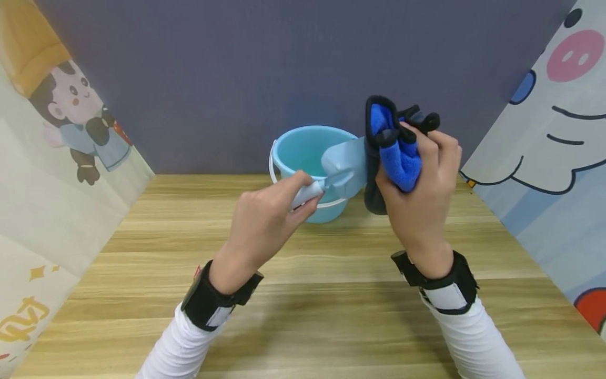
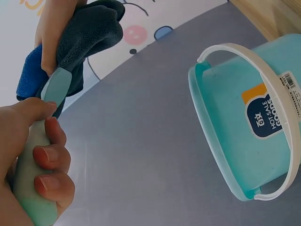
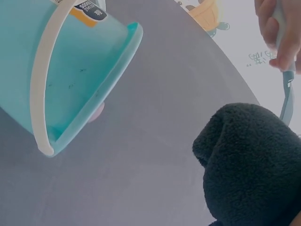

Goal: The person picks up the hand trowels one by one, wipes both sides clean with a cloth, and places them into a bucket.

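Both forearms, in white sleeves with black wrist straps, rise from the bottom edge of the head view toward the middle of the frame, above the wooden table (image 1: 331, 316) that fills the lower half. Behind it stands a plain grey-purple back wall (image 1: 236, 68), with cartoon-printed panels at the left (image 1: 57, 158) and right (image 1: 558, 131) edges. Just above centre, at the far end of the table, sits a light blue bucket (image 1: 303, 150) with a white handle lying round its rim; the wrist views show a dark label with an orange patch on its side, and what shows of its inside looks bare apart from a few small dark specks. The right hand (image 1: 423, 189), right of centre and held upright with its fingers curled, grips a bunched cloth (image 1: 395, 145), blue on one face and black on the other, whose folds stick up above the fingers. The cloth is pressed against the blade of a pale blue scoop (image 1: 343, 166), which sits in the frame centre in front of the bucket's mouth. The left hand (image 1: 265, 216), left of centre, is closed round the scoop's handle, thumb on top and fingers wrapped beneath, as the left wrist view shows plainly. In that view the cloth (image 2: 84, 42) is in the upper left corner and the bucket (image 2: 249, 122) on the right.
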Tool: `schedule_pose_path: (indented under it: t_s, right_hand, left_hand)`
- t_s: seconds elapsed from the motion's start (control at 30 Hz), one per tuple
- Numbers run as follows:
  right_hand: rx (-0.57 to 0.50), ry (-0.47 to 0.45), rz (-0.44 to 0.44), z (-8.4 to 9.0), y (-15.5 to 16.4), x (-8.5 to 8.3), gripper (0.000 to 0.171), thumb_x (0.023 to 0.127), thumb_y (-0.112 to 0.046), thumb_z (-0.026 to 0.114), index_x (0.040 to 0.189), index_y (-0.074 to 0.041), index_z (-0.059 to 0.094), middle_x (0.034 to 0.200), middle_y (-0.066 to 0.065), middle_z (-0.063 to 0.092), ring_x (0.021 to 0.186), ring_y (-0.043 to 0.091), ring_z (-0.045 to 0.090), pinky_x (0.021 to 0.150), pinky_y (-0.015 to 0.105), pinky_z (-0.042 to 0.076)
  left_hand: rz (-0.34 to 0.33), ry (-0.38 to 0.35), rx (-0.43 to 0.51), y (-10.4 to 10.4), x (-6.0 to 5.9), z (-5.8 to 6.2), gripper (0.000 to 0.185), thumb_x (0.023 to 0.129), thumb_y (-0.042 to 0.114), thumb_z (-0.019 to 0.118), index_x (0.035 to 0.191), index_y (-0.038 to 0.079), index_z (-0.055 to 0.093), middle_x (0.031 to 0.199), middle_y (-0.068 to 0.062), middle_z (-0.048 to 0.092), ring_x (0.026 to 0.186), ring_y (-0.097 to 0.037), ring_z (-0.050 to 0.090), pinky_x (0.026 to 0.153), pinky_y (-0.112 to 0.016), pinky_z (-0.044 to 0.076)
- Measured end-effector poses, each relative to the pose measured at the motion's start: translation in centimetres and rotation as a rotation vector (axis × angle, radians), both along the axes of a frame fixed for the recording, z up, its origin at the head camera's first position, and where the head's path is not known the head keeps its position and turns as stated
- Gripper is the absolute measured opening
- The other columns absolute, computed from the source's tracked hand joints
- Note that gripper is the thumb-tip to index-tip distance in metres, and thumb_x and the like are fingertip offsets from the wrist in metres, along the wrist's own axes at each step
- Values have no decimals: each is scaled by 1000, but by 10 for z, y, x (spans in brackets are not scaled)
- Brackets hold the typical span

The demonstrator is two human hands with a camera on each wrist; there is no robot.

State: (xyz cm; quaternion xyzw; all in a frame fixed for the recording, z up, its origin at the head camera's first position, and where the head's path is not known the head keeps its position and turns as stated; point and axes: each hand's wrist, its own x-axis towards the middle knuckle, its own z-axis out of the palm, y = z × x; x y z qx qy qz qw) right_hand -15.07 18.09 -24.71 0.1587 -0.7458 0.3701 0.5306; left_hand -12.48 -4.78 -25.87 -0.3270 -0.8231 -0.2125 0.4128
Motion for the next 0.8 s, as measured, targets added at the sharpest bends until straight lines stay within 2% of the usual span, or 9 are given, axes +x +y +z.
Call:
schedule_pose_path:
  t_s: [0.2, 0.33, 0.43, 0.6, 0.8]
  right_hand:
    - [-8, 8, -34, 3, 3, 0, 40, 88, -21, 71, 126, -10, 66, 121, 28, 56, 118, 36, 50, 102, 45, 38]
    - [-28, 23, -41, 4, 4, 1, 39, 88, -23, 72, 124, -9, 68, 119, 29, 57, 117, 33, 52, 102, 45, 40]
    - [-62, 41, -28, 5, 3, 3, 39, 86, -20, 72, 122, -8, 68, 118, 29, 57, 117, 30, 53, 102, 45, 42]
    - [-115, 99, 17, 8, -2, 8, 40, 82, -17, 73, 119, -6, 68, 117, 28, 57, 119, 27, 55, 105, 42, 43]
    - [-82, 171, 56, 4, -12, 14, 41, 79, -13, 73, 119, -7, 66, 118, 28, 56, 120, 32, 54, 104, 44, 44]
  left_hand:
    - [10, 4, 29, -2, -1, 0, 21, 90, 19, 78, 102, 8, 63, 86, -4, 72, 61, -14, 65, 45, -27, 45]
    - [-1, -53, 72, -3, -2, 1, 21, 91, 20, 77, 103, 7, 66, 93, -7, 70, 70, -17, 67, 54, -31, 53]
    - [15, -82, 100, -4, -2, 2, 20, 93, 22, 75, 104, 6, 68, 95, -9, 67, 72, -18, 65, 57, -32, 54]
    - [43, -97, 128, -5, -2, 2, 21, 96, 24, 71, 103, 5, 69, 87, -8, 69, 66, -17, 62, 51, -32, 49]
    - [15, -148, 167, -6, 0, 4, 25, 99, 23, 65, 112, 2, 62, 70, -7, 61, 49, -15, 50, 45, -28, 37]
